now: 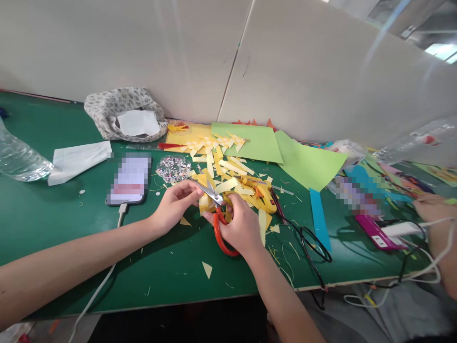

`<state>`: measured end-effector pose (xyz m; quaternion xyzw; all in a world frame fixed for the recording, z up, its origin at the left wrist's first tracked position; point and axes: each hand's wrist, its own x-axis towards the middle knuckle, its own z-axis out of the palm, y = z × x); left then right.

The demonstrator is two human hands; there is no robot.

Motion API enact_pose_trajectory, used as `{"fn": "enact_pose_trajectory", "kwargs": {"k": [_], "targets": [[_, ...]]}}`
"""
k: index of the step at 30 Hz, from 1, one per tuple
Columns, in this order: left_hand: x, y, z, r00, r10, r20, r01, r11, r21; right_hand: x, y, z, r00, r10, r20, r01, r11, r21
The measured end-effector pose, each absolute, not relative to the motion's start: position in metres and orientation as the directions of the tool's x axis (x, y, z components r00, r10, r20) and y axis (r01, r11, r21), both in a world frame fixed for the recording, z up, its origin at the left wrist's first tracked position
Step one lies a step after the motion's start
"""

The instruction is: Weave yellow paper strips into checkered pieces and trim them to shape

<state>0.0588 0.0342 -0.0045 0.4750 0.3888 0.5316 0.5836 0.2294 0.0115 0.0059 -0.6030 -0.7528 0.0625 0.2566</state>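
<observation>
Pinching one yellow strip (204, 202) — left hand (176, 202) | right hand (241, 226) gripping one scissors (217, 216)

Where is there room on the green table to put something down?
The barest patch is the near strip of the green table, below the phone and the left hand, with only a few paper bits. Another lies between the water bottle and the phone. It is crowded around the scissors, yellow strips and right hand.
</observation>
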Motion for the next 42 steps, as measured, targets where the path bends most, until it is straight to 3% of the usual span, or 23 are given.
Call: {"fn": "enact_pose_trajectory", "kwargs": {"k": [6, 16, 42], "targets": [[0.0588, 0.0352, -0.0048, 0.095, 0.994, 0.046, -0.268, -0.019, 0.963, 0.2289, 0.0117, 0.007, -0.147, 0.931, 0.333, 0.874, 0.28, -0.397], [0.0595, 0.0327, -0.0017, 0.127, 0.989, 0.073, -0.156, -0.052, 0.986, 0.2299, 0.0131, 0.0055, -0.163, 0.918, 0.361, 0.876, 0.303, -0.375], [0.0592, 0.0323, -0.0007, 0.117, 0.993, 0.033, -0.217, -0.007, 0.976, 0.2311, 0.0115, 0.0074, -0.122, 0.938, 0.324, 0.876, 0.255, -0.408]]}}
